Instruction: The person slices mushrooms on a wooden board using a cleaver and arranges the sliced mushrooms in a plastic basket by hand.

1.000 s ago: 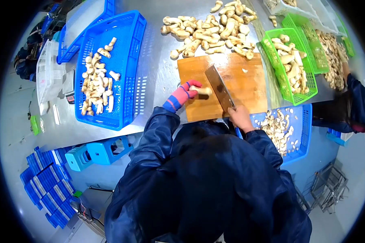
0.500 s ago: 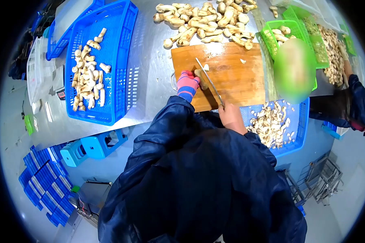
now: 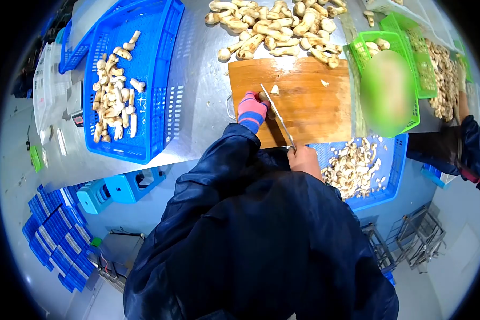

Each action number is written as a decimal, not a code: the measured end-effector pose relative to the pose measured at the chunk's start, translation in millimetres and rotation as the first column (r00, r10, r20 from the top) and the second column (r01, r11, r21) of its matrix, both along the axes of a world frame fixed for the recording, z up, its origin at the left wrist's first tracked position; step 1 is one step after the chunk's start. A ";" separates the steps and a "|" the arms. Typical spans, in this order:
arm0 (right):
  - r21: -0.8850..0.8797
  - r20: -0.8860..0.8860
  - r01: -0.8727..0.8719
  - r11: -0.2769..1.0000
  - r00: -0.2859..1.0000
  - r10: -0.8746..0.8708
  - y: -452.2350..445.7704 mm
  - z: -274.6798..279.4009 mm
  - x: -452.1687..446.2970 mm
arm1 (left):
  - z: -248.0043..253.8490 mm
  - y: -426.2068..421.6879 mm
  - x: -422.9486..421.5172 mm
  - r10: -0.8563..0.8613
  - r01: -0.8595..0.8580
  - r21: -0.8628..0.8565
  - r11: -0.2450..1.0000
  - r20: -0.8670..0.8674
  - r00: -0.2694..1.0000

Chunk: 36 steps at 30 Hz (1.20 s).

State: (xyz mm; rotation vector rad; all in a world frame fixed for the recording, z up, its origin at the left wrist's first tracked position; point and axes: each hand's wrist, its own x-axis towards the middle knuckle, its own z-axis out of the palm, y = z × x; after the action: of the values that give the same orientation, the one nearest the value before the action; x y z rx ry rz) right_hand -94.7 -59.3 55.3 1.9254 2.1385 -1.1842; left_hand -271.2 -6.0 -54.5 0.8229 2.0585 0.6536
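My left hand [image 3: 252, 111], in a pink and blue striped glove, is closed around a brown mushroom [image 3: 271, 113] near the left side of the wooden cutting board [image 3: 320, 109]. Most of that mushroom is hidden by the fingers and the blade. Bare, my right hand [image 3: 305, 161] grips a knife [image 3: 280, 120] at the board's front edge. The blade slants up and left, right beside the mushroom. A small pale cut piece [image 3: 274, 90] lies close to the knife tip, and another scrap [image 3: 325, 84] rests farther right.
Whole mushrooms [image 3: 274, 26] are heaped behind the board. At left stands a blue crate [image 3: 160, 69] with mushrooms inside; below the board's right, a blue tray [image 3: 396, 170] holds cut pieces. Green baskets [image 3: 360, 53] are at right, partly blurred. A co-worker's sleeve [image 3: 473, 144] shows far right.
The view has shifted slightly. My left hand has rolled farther over the mushroom, showing more of the glove's back. The knife stays beside it, and the pale piece near its tip looks larger.
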 end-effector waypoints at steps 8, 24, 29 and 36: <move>0.127 -0.052 -0.042 0.991 0.997 0.049 32.2 -57.5 -26.0 | -31.9 -3.6 -3.6 -0.055 0.056 0.027 0.998 -0.015 0.998; 0.162 -0.081 0.195 0.967 0.980 -0.184 41.2 -44.3 6.7 | 28.4 104.5 -57.0 -0.085 0.181 0.140 0.974 -0.514 0.854; 0.206 -0.119 0.184 0.961 0.980 -0.162 39.3 -45.7 6.8 | 12.6 131.9 -76.5 -0.376 0.391 -0.075 0.917 -0.489 0.787; 0.211 -0.099 0.186 0.960 0.981 -0.168 38.7 -50.1 9.1 | 38.8 115.8 -111.9 -0.230 0.238 0.006 0.971 0.281 0.932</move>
State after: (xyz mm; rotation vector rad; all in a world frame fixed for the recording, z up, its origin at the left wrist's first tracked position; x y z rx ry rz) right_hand -85.5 -20.6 5.2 2.2402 2.2637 -1.1082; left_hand -383.1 109.8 -15.7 0.8890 1.6801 0.5703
